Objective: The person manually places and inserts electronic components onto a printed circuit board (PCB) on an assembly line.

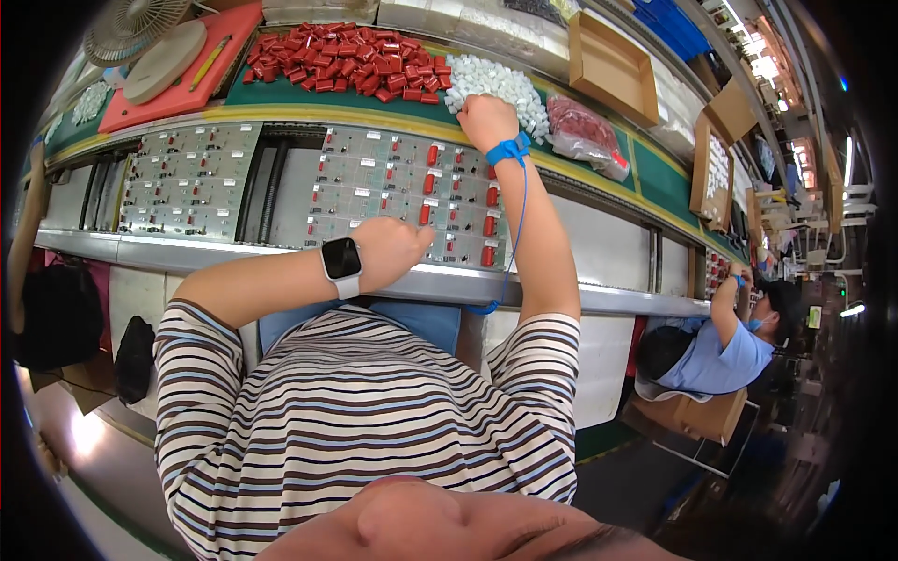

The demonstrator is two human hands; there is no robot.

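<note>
The left hand [391, 251], with a white watch [342, 265] on its wrist, comes in from the left with the forearm lying across the near edge of the desk [599, 220]; its fingers are curled down onto the near row of the circuit board panel [402, 192], touching it by a red part, though what they pinch, if anything, is hidden. The right arm stretches straight out to the far side, a blue wrist strap [508, 149] around it, and the right hand [486, 119] is closed with fingers bent into the pile of small white parts [496, 86], just right of the heap of red parts [351, 61].
</note>
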